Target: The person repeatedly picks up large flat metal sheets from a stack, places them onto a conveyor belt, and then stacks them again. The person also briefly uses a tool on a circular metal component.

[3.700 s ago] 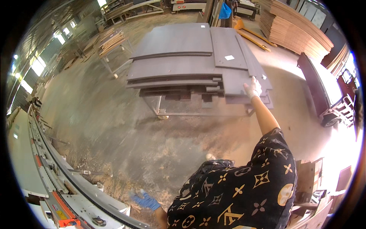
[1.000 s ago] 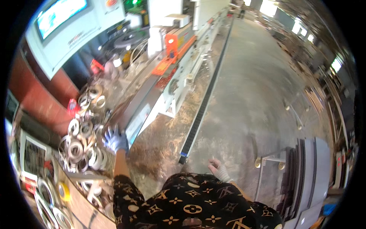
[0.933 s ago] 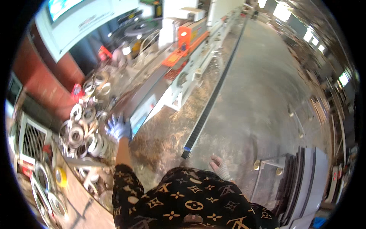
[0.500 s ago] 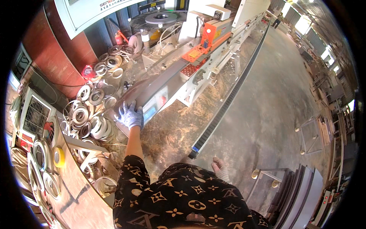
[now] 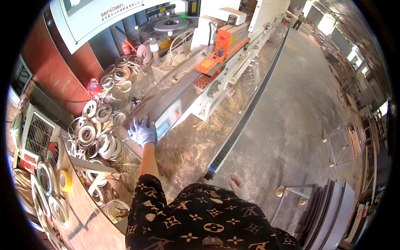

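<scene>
My left hand point(image 5: 143, 131), in a pale thin glove, lies with fingers spread on the near end of a long, glossy grey-brown panel point(image 5: 178, 94). The panel rests on the machine's bed and runs away toward an orange guard point(image 5: 209, 64). Close to my body on the right, my bare-fingered right hand point(image 5: 236, 183) hangs with its fingers loosely curled. Nothing shows in it, and a pale wrap covers its wrist.
Many rolls of edge banding point(image 5: 87, 130) lie left of the machine point(image 5: 233, 37). A long roller rail point(image 5: 246, 121) crosses the floor to the right. Dark panels point(image 5: 323, 212) stand stacked at lower right. A wooden tabletop point(image 5: 79, 208) holds yellow tape point(image 5: 64, 180).
The view has shifted slightly, so the machine sits a little lower and further left. My left hand stays on the panel; the fingers of my right hand look slightly more curled.
</scene>
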### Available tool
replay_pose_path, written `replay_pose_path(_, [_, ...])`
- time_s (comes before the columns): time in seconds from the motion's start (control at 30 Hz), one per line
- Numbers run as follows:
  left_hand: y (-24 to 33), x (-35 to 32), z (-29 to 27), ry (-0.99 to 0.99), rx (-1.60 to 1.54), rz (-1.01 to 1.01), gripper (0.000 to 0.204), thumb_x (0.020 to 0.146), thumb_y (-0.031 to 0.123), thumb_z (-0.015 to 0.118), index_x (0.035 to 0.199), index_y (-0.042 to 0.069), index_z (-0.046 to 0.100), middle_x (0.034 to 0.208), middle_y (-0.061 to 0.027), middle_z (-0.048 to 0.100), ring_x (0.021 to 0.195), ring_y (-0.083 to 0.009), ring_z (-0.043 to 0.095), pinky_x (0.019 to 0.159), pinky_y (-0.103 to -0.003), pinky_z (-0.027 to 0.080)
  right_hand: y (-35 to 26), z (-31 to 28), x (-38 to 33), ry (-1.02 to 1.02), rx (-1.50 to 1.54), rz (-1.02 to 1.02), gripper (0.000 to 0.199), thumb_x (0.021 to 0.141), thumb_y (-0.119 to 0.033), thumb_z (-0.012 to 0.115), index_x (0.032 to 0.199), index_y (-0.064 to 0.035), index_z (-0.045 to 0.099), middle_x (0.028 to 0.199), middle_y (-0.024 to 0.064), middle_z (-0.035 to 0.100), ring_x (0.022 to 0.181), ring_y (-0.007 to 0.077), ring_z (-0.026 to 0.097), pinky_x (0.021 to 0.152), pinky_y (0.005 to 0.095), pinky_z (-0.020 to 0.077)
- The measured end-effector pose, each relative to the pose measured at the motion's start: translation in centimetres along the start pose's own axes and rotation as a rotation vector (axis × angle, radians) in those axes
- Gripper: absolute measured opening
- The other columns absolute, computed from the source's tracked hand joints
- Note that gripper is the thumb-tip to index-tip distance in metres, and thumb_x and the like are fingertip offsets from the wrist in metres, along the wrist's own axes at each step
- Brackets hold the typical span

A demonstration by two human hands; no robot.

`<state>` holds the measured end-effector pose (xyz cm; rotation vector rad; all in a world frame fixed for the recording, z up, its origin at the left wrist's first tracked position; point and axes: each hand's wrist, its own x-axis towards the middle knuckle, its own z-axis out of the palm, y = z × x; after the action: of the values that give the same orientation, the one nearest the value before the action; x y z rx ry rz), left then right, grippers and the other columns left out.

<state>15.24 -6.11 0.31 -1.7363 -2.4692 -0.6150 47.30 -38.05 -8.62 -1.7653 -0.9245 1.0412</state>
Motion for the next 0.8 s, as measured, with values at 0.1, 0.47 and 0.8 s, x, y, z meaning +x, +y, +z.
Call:
replay_pose_path(0.1, [1.0, 0.3, 0.3, -0.013, 0.001, -0.017, 0.046, 0.073, 0.047, 0.063, 0.117, 0.035, 0.061, 0.144, -0.0007, 0.036, 0.123, -0.0279, 0.037, 0.105, -0.044, 0.025, 0.3, -0.4, 0.2, -0.019, -0.003, -0.001, 0.034, 0.086, -0.011, 0.063, 0.117, -0.0009, 0.055, 0.099, 0.0090, 0.061, 0.080, 0.0146, 0.060, 0.066, 0.0281, 0.0510])
replay_pose_path(0.47, [5.6, 1.2, 1.0, -0.083, -0.005, -0.078, 0.045, 0.077, 0.050, 0.061, 0.121, 0.038, 0.058, 0.148, -0.0038, 0.028, 0.130, -0.0316, 0.030, 0.107, -0.042, 0.024, 1.5, -2.8, -0.7, 0.086, 0.060, 0.049, 0.034, 0.086, -0.008, 0.062, 0.118, -0.0005, 0.054, 0.106, 0.0096, 0.060, 0.094, 0.0169, 0.058, 0.081, 0.0283, 0.0470])
replay_pose_path(0.8, [6.9, 0.9, 1.1, -0.096, 0.018, -0.089, 0.045, 0.078, 0.044, 0.064, 0.122, 0.035, 0.058, 0.150, -0.0045, 0.024, 0.127, -0.0327, 0.033, 0.106, -0.043, 0.027, 3.9, -4.5, -1.1, 0.160, 0.032, 0.044, 0.034, 0.086, -0.017, 0.062, 0.114, 0.0018, 0.056, 0.096, 0.0121, 0.064, 0.081, 0.0172, 0.063, 0.069, 0.0300, 0.0510])
